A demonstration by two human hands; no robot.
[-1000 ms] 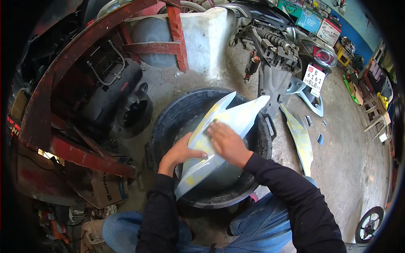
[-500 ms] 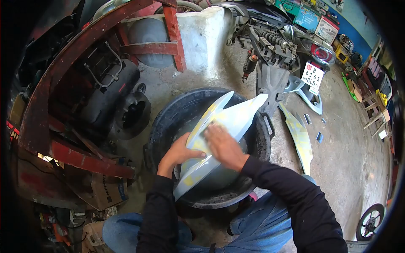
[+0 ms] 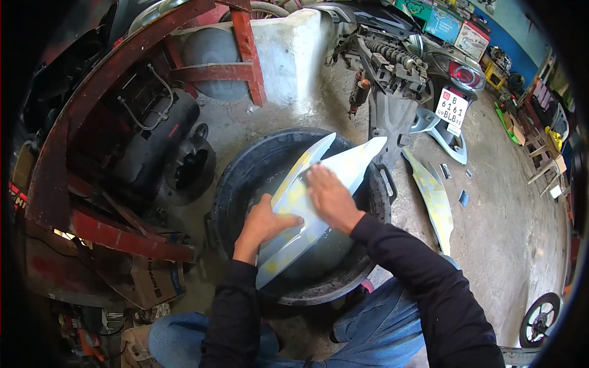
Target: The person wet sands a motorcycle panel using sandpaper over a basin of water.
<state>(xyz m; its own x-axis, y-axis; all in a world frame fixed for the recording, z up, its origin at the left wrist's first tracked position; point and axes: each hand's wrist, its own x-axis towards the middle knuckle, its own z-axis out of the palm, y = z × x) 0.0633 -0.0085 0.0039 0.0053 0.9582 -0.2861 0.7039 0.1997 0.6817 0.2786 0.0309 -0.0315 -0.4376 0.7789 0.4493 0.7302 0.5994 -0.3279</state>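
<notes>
A white and yellow-patched motorcycle body panel point(image 3: 288, 242) lies slanted over a black tub point(image 3: 224, 178) with cloudy water in it. My left hand point(image 3: 267, 222) grips the panel's left side, thumb on top and fingers out of sight beneath the edge. Pressed on the panel's upper face, my right hand point(image 3: 331, 196) has its fingers together. A small dark edge shows at those fingertips; what lies under them is mostly hidden.
Right of the tub, a second patched panel point(image 3: 432, 196) lies on the concrete floor near small blue pieces point(image 3: 464, 198). Ahead stands a partly stripped motorcycle point(image 3: 399, 80) with a licence plate point(image 3: 451, 110). A red frame point(image 3: 123, 236) and a black tank point(image 3: 159, 135) are at left.
My right hand has slid up and slightly right along the panel. My left hand keeps its grip, and the panel stays in nearly the same place.
</notes>
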